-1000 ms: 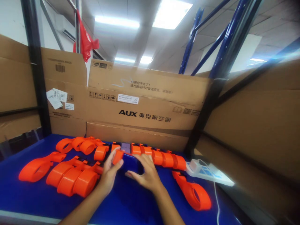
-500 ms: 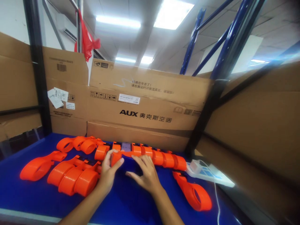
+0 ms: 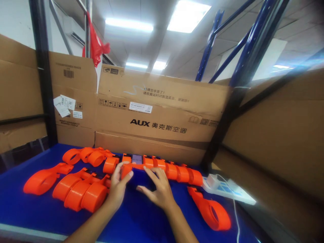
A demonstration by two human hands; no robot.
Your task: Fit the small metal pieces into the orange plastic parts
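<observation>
My left hand (image 3: 118,187) grips the left end of an orange and dark blue plastic piece (image 3: 138,173) on the blue table (image 3: 37,212). My right hand (image 3: 156,189) lies on the same piece from the right, fingers spread over its dark blue body. Just behind the hands runs a row of orange ring-shaped parts (image 3: 174,171) with a small dark screen (image 3: 137,158) among them. A cluster of orange ring parts (image 3: 79,192) lies left of my left hand.
More orange loop parts lie at the far left (image 3: 42,177), back left (image 3: 86,155) and right (image 3: 211,211). A white power strip (image 3: 229,189) with a cable sits at the right. Cardboard boxes (image 3: 157,118) wall in the back and sides; dark rack posts stand between them.
Both hands have shifted slightly away from me with the piece, toward the row of orange parts. The camera has drifted a little.
</observation>
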